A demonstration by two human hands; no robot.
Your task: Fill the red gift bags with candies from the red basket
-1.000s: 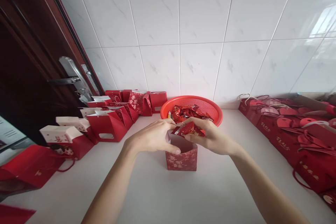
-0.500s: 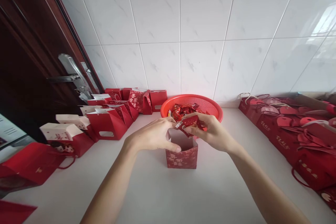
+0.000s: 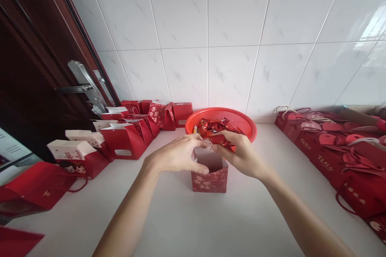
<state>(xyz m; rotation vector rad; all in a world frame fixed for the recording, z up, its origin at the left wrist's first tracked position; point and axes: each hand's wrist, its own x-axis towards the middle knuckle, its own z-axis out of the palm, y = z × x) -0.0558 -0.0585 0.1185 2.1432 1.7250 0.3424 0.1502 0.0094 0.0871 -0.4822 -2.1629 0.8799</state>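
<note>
A red patterned paper gift box (image 3: 209, 182) stands upright in front of me with its top open. My left hand (image 3: 177, 154) grips its left side, thumb at the front rim and fingers over the back edge. My right hand (image 3: 238, 150) is curled behind the box's right rear corner. Between its thumb and fingers shows a shiny red packet (image 3: 222, 140), partly hidden. A pale tip with small holes (image 3: 209, 143) sticks up at the box's back edge, between both hands. Just behind is a red plastic basket (image 3: 251, 128) with several red-wrapped sweets (image 3: 217, 124).
Red gift boxes (image 3: 123, 140) stand in rows on the left, some with white tops. Red gift bags (image 3: 316, 156) with cord handles are packed along the right. A tiled wall (image 3: 232, 76) closes off the white table (image 3: 193, 225) behind; a dark door (image 3: 39, 48) is on the left.
The packet in my right hand has turned, and its printed face no longer shows. My right fingers have shifted slightly left. My left hand and the box have barely moved.
</note>
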